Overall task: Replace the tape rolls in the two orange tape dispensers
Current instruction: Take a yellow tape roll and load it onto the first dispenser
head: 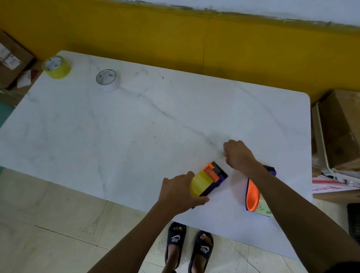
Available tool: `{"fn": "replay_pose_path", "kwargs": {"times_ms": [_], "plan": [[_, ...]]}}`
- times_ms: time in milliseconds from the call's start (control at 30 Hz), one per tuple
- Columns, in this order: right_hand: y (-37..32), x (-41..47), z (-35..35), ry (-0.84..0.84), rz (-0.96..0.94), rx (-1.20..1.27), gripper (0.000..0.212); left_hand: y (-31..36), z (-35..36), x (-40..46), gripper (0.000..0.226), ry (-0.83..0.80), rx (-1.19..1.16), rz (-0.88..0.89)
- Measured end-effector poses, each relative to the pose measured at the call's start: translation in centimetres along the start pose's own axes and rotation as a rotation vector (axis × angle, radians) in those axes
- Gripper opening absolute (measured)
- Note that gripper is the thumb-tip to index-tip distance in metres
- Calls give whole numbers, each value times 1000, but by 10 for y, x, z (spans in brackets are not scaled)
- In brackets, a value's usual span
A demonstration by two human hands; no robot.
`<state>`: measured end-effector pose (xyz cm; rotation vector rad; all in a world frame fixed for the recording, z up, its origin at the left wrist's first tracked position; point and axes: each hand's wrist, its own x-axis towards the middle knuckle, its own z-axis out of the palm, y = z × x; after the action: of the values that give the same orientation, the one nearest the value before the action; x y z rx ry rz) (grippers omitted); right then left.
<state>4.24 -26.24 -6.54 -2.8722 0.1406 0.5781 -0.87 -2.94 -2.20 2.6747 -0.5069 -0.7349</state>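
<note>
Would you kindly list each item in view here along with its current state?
Left hand: gripping the near dispenser.
Right hand: closed in a fist beyond the dispensers; whether it holds tape is unclear.
Near dispenser: lying flat, yellow roll loaded.
Second dispenser: lying on table, partly under right forearm.
Yellow-green roll: loose, far left corner.
White roll: loose, beside it.

Two orange-and-purple tape dispensers lie near the front right: the left dispenser (211,180) holds a yellow roll (198,183), the right dispenser (255,194) a pale one, while a yellow-green roll (57,67) and a whitish roll (108,80) stand flat at the far left.
</note>
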Motion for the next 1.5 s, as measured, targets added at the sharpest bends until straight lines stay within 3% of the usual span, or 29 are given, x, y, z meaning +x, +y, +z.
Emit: {"fn": "replay_pose_path", "kwargs": {"times_ms": [267, 600, 867, 1033, 1167, 1267, 1400, 1500], "plan": [[8, 11, -4, -105, 129, -69, 26, 0, -2, 3, 56, 49, 83, 8], [12, 9, -6, -82, 112, -79, 24, 4, -6, 7, 64, 39, 201, -28], [7, -6, 15, -64, 179, 88, 20, 4, -2, -1, 43, 22, 6, -102], [4, -15, 24, -117, 108, 470, 14, -2, 4, -17, 50, 104, -158, -140], [-10, -32, 20, -463, 393, 1302, 27, 2, -10, -21, 50, 175, -250, -164], [-20, -43, 27, -464, 544, 1805, 36, 5, -19, -20, 48, 177, -273, -162], [-42, -64, 35, -359, 644, 2010, 29, 5, -21, -13, 47, 159, -313, -180], [-45, -66, 44, -356, 578, 2179, 21, 8, -21, -9, 51, 171, -353, -212]]}}
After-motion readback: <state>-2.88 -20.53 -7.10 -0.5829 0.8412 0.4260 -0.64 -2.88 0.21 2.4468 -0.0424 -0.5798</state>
